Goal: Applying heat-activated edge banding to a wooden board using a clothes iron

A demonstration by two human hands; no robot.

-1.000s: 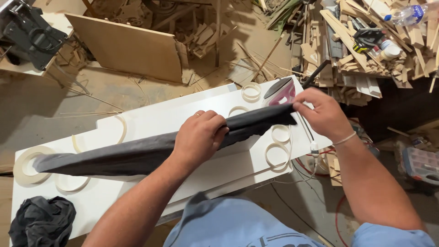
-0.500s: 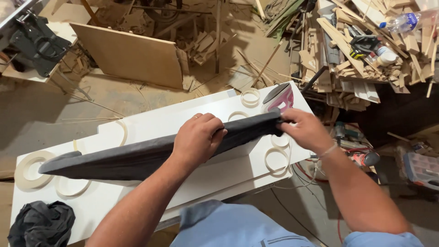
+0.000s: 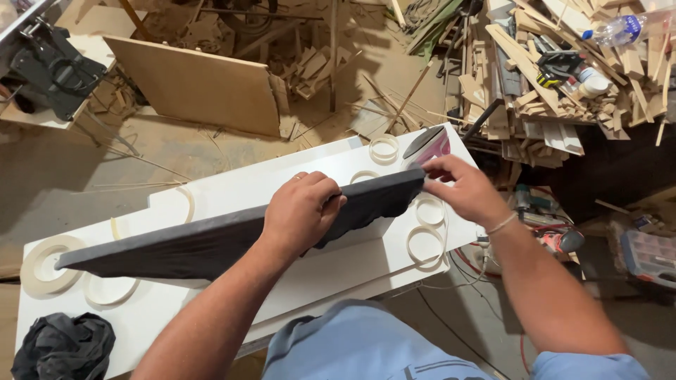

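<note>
Head view: my left hand (image 3: 299, 211) has its grip curled over the top edge of the long grey board (image 3: 211, 243), standing on edge on the white tabletop (image 3: 338, 271). My right hand (image 3: 461, 190) pinches its far end, beside the iron (image 3: 426, 144).

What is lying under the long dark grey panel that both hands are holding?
Under the dark grey panel lies a white board. Rings of pale edge tape lie on it beside the panel. The left hand and right hand grip the panel; whatever lies directly beneath it is covered.
</note>
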